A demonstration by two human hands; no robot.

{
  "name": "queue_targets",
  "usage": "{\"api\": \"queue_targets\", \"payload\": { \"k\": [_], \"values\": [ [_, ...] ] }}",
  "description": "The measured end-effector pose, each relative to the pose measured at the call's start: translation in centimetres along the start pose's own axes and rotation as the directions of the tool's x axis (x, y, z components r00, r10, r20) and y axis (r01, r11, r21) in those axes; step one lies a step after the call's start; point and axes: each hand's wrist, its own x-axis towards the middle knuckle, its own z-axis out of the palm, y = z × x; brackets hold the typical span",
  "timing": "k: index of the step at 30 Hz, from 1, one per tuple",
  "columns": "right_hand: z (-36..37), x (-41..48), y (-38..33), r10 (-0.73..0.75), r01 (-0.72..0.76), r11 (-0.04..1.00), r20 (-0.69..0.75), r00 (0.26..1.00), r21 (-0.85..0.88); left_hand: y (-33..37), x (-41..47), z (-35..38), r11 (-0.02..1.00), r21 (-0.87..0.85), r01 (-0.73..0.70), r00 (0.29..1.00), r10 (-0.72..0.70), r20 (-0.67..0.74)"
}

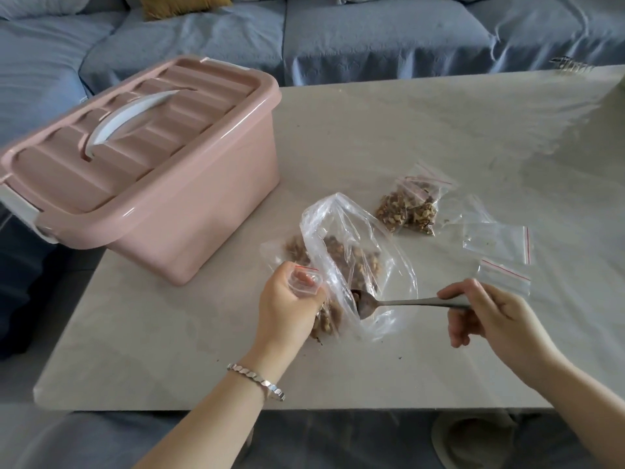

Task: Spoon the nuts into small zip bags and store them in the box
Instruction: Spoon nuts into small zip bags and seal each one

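While left hand point(287, 304) pinches a zip bag point(306, 281), right hand point(487, 316) holds spoon point(399, 302) alongside.

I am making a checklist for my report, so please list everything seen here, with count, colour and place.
storage box: one, pink with a white handle, lid on, left on the table
large bag of nuts: one, clear, open, centre
filled zip bags: two, clear with red strips, right of centre
empty zip bags: about three, clear, right side
spoon: one, silver, bowl inside the large bag
table: one, pale grey
sofa: one, blue, behind the table
left hand: holds a partly filled zip bag
right hand: holds the spoon handle
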Motion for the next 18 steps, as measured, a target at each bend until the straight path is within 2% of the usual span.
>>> {"api": "queue_targets", "payload": {
  "k": [3,6,9,12,18],
  "values": [
    [-0.3,0.8,-0.7,-0.017,0.017,0.999,0.009,1.000,-0.050,-0.6,-0.5,-0.7,0.998,0.059,0.009,1.000,-0.010,0.029],
    [0.3,1.4,-1.1,-0.032,0.046,0.989,0.099,0.995,-0.140,-1.2,-1.3,-1.4,0.988,0.149,0.048,0.994,-0.061,0.087],
    [1.1,1.8,-1.5,-0.082,0.093,0.984,0.075,0.994,-0.153,-1.9,-2.0,-2.2,0.973,0.222,0.061,0.988,-0.091,0.128],
    [1.6,1.9,-1.6,-0.117,0.120,0.979,0.027,0.993,-0.164,-2.4,-2.5,-2.5,0.975,0.203,0.092,0.977,-0.128,0.172],
    [2.4,0.6,-1.5,-0.153,0.165,0.953,0.067,0.986,-0.253,-3.0,-2.2,-1.7,0.967,0.235,0.103,0.975,-0.145,0.168]
  ]
}}
